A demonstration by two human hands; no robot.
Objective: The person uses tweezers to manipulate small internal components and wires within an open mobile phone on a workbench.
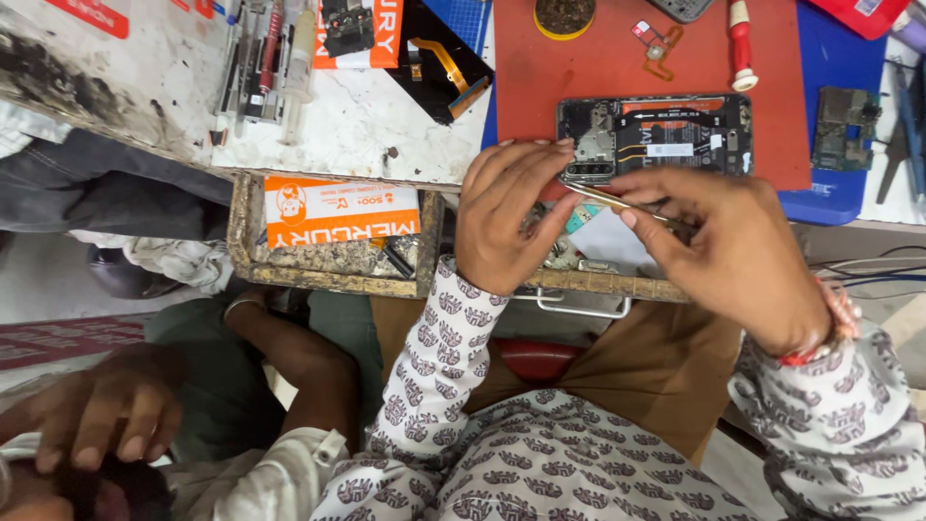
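Head | opened phone (666,137), back off, circuitry exposed | right hand (733,246) grips tweezers (617,201)

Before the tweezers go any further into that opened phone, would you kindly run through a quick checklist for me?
1. Opened phone flat on the red mat: ok.
2. Left hand steadying the phone's near corner: ok.
3. Right hand gripping the tweezers: ok.
4. Tweezer tip on the intended part: cannot tell, fingers hide it.
5. Screwdriver clear of the phone: ok.
6. Open drawer beneath the hands to catch dropped parts: ok.
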